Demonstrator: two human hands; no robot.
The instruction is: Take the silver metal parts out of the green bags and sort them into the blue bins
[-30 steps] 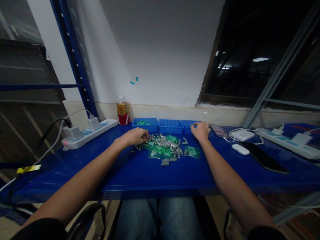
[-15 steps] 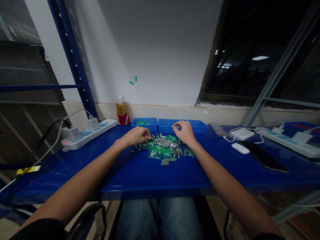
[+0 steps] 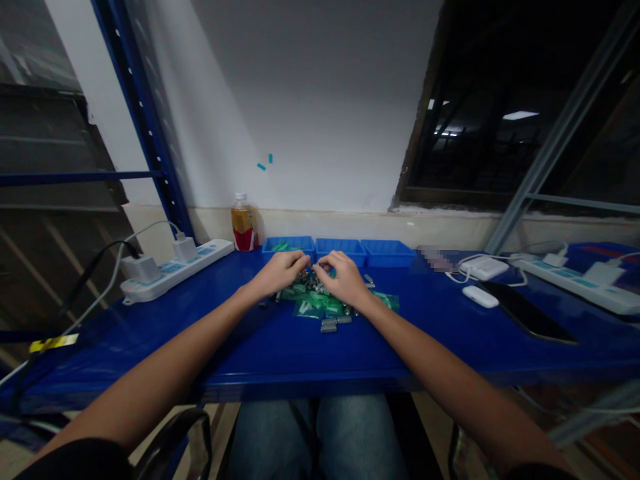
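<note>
Over a heap of small silvery metal cylinders point(image 3: 329, 326) and green plastic packets point(image 3: 309, 308), my two hands come close together. My left hand point(image 3: 283, 272) has its thumb and fingertips pinched at the heap's back left. Facing it, my right hand point(image 3: 344, 275) is also closed in a pinch, its fingertips a small gap from the left ones. Whatever either pinch holds is too small to make out. Part of the heap is hidden under my right hand and wrist.
Behind the heap stand three blue trays; the left tray point(image 3: 289, 240) holds green pieces. A drink bottle point(image 3: 243, 223) stands near the wall. Power strips lie left point(image 3: 173, 270) and right point(image 3: 575, 283), with a phone point(image 3: 525, 312) and a white case point(image 3: 481, 297) on the right.
My right hand has moved left and slightly down, from in front of the trays to beside my left hand. My left hand has shifted slightly right, towards it.
</note>
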